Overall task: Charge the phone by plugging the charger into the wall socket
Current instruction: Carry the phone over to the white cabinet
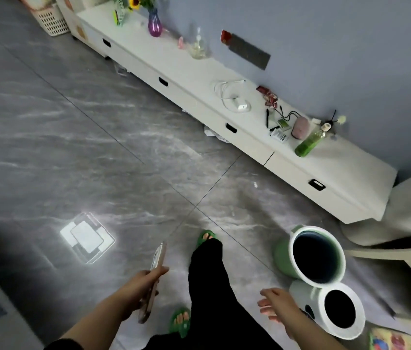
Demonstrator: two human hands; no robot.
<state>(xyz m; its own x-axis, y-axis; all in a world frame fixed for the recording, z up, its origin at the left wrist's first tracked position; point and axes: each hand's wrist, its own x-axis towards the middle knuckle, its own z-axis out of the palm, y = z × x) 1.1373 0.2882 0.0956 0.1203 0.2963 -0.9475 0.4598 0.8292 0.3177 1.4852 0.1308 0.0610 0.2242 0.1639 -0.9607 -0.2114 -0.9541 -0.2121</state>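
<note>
Presently the person stands on the floor (78, 137), well short of the low white desk (199, 79) along the wall. Risks, largest first: two bins (318, 253) just beside the right foot invite a trip. The charger (241, 106) lies mid-desk, its cable looped and liable to snag. Left hand (143, 281) clenched on the phone (155, 274), edge-on, could slip. Right hand (275, 303) released, empty. No wall socket is discernible.

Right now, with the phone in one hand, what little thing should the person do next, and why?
Probably step toward the white cabinet and reach the free right hand for the white charger. The left hand already holds the phone, while the charger and its coiled cable lie loose on the cabinet top, out of reach and not plugged in.
</note>
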